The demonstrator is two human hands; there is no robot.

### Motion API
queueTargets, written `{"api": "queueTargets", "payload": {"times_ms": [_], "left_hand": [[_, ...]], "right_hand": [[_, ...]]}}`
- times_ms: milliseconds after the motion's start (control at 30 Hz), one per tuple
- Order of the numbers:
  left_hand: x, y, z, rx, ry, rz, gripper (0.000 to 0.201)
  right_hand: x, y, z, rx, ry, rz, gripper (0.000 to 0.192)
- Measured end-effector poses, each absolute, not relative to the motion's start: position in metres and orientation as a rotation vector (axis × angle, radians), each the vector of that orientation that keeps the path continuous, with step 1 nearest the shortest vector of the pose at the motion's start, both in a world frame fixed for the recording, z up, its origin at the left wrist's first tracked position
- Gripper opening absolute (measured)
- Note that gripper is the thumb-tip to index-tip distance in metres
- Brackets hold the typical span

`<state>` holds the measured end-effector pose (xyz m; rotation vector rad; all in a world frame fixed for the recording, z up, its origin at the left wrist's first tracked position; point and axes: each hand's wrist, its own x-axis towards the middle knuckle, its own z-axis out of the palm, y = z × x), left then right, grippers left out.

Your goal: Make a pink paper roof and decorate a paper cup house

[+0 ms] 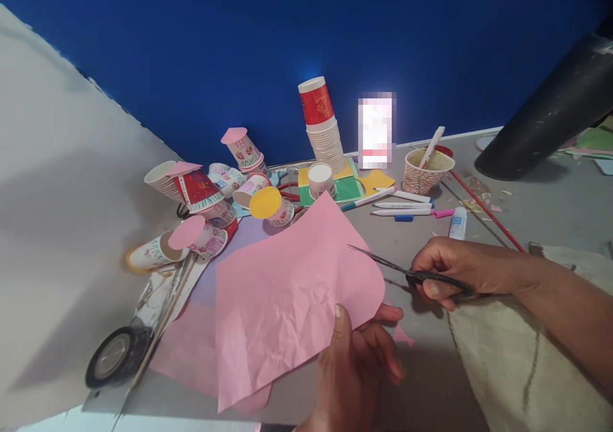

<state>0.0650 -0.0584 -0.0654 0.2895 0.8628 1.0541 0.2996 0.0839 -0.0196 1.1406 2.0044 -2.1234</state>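
Observation:
My left hand [357, 355] pinches the lower edge of a pink paper sheet [287, 278], thumb on top and fingers beneath. The sheet is creased in its lower half, and its right corner is cut to a curve. My right hand [447, 275] is closed round the handles of black-handled scissors [416, 275]. Their blades point left, over the upper right part of the sheet. A small pink scrap [403, 336] lies beside my left fingertips. Another pink sheet [191, 355] rests beneath, at the left.
Decorated paper cups [205, 237] crowd the left, several with paper roofs. A tall cup stack [325, 144] stands by the blue wall. Markers [402, 206], a glue stick [458, 223] and a cup holding a marker [428, 173] lie behind my hands. Black tape [112, 355] sits front left.

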Motion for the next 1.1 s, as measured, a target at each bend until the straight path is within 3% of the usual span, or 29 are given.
{"api": "queueTargets", "payload": {"times_ms": [800,1100], "left_hand": [[0.058,-0.051,-0.045,0.354,0.853,0.964,0.085],[0.062,-0.059,-0.061,0.338,0.844,1.016,0.083]], "right_hand": [[0.301,0.086,-0.018,1.176,2.059,-2.01,0.071],[0.298,0.085,-0.013,1.208,2.036,-1.994,0.071]]}}
